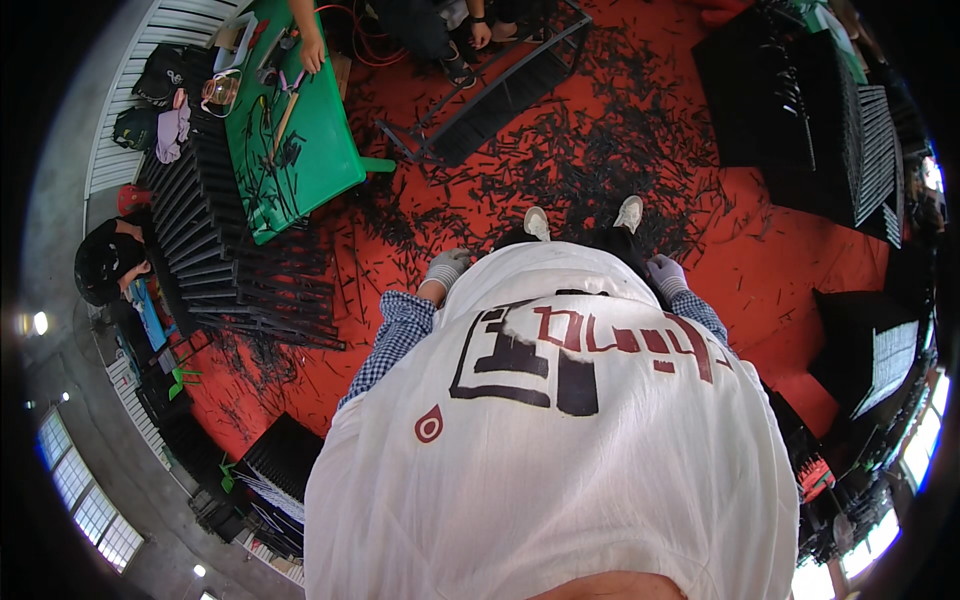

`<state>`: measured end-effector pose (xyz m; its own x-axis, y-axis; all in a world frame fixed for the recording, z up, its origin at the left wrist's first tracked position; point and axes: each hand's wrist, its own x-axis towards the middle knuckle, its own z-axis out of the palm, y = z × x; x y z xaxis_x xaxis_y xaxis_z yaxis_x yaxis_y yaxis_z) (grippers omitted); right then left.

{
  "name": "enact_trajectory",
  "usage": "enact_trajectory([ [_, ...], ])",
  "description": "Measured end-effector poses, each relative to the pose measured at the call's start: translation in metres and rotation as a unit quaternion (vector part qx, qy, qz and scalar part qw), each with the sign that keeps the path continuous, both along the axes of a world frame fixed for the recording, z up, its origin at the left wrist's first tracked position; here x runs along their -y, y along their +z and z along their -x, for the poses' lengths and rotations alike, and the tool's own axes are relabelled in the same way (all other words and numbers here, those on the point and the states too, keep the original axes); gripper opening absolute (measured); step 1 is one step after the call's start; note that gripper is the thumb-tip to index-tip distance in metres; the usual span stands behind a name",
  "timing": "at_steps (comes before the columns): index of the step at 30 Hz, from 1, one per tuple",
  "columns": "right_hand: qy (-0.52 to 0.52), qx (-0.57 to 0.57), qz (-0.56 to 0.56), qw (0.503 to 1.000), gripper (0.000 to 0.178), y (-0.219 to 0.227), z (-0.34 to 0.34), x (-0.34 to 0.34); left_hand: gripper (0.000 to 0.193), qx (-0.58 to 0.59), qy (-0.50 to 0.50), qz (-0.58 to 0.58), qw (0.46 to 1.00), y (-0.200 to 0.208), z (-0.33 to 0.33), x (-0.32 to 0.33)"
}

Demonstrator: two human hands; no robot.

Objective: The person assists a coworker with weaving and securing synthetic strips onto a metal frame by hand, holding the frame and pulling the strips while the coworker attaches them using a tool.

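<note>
My left hand [447, 268], in a grey knit glove with a pale cuff, hangs beside the left edge of my white shirt [600, 440]. My right hand [665, 272], in a similar glove, is low at the other side, against the shirt's edge. Nothing can be seen in either hand, and their fingers are too small and partly turned away to read. Blue-checked sleeves [402, 330] cover my forearms. Below and ahead, my light shoes [628, 214] stand among black strips [590, 140] strewn over the red floor [745, 250].
A green table [330, 150] at far left bears hand tools and black strips; a co-worker's hand [312, 50] rests there. Another person sits beyond a black metal frame [500, 105]. Black bars [230, 250] are stacked left, near a person in a black cap [100, 265]. Dark stacks [760, 100] stand right.
</note>
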<state>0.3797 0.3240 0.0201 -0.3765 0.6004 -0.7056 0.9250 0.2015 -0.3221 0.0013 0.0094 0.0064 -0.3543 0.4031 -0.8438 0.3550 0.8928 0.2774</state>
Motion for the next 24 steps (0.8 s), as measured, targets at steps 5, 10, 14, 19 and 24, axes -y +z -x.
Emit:
enact_trajectory([
  [5,-0.002,-0.004,0.000,1.000,0.028,0.004,0.002,0.000,0.040,-0.009,-0.028,-0.006,1.000,-0.008,0.002,0.006],
  [10,-0.011,0.009,0.005,1.000,0.028,0.008,0.004,-0.002,0.041,-0.007,-0.014,-0.027,1.000,-0.015,0.003,0.008],
  [14,-0.007,-0.006,-0.007,1.000,0.027,0.013,0.008,-0.002,0.041,-0.006,-0.010,-0.042,0.999,-0.014,0.004,0.006],
  [19,-0.051,-0.012,0.033,0.998,0.026,0.032,0.017,-0.003,0.040,-0.008,0.040,-0.040,0.998,-0.004,0.000,0.005],
  [24,-0.048,-0.018,0.023,0.998,0.026,0.023,0.014,0.000,0.036,-0.004,0.056,-0.057,0.997,0.011,0.000,0.000],
])
